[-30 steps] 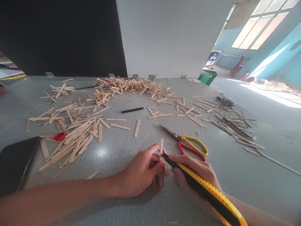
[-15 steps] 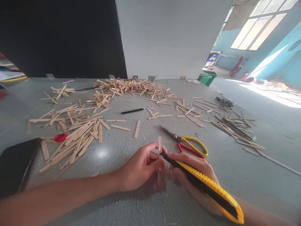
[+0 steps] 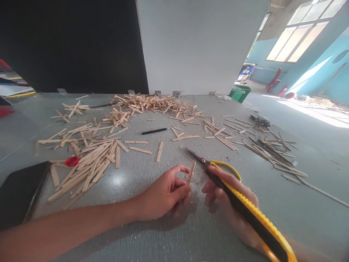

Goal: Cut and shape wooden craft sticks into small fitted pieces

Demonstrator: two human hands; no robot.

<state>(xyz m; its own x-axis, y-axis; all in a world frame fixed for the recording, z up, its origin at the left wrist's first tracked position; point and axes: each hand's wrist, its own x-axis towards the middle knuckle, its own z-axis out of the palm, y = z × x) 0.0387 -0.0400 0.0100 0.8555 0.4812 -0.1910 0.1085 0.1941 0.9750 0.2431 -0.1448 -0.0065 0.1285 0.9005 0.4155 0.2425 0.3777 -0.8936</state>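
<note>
A short wooden stick [image 3: 192,170] stands up between the thumb and fingers of my left hand [image 3: 166,193], which pinches its lower part. Small shavings cling near the fingertips. My right hand [image 3: 234,207] is wrapped round a yellow and black utility knife [image 3: 251,214], its front end a little to the right of the stick and apart from it. Just behind the knife lie scissors [image 3: 203,159] with yellow and red handles, partly hidden by my right hand. Three loose sticks, one of them upright in view [image 3: 159,151], and a black pen [image 3: 155,131] lie farther back.
Piles of wooden sticks [image 3: 92,163] cover the left and the back [image 3: 158,103]. A red ring [image 3: 72,161] and a black phone-like slab [image 3: 24,189] are at left. Thin strips [image 3: 275,156] and a dark object [image 3: 260,120] lie at right. Upright panels [image 3: 201,47] close the back.
My right hand has drawn the knife away from the stick, to the right. The stick in my left hand now leans to the right. The view has shifted slightly.
</note>
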